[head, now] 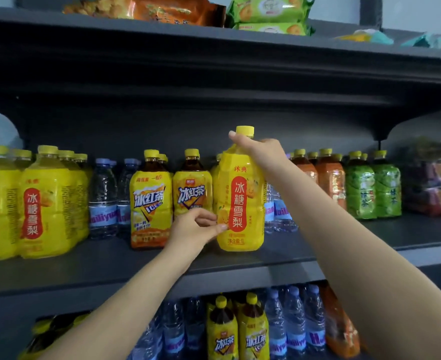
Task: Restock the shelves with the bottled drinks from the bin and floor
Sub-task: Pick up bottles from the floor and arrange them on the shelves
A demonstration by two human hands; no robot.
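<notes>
The right grip [262, 152] comes in from the lower right of the frame. Its fingers are curled round the neck and shoulder of a large yellow plastic bottle with a red oval label [237, 203], just under the yellow cap. The left grip [196, 228] rises from the bottom centre, thumb and curled fingertips pinching the lower left edge of the same bottle beside the label.

The bottle is upright at the centre of the frame, its base at the front part of the dark grey middle shelf [84, 271]. Whether it rests on the board or hangs just above it cannot be told.

Just to its left stand two yellow-labelled iced tea bottles with dark liquid [151, 201]. Further left are clear water bottles with blue-and-white labels [102, 201], then a group of matching yellow bottles [48, 203] at the left edge. Right of the forearm are orange-wrapped bottles [331, 183] and green-wrapped bottles [372, 188].

On the lower shelf at the bottom of the frame are more iced tea bottles [222, 331] and water bottles [294, 323]. At the top of the frame the upper shelf carries an orange snack packet [146, 7] and green snack packets [268, 11].
</notes>
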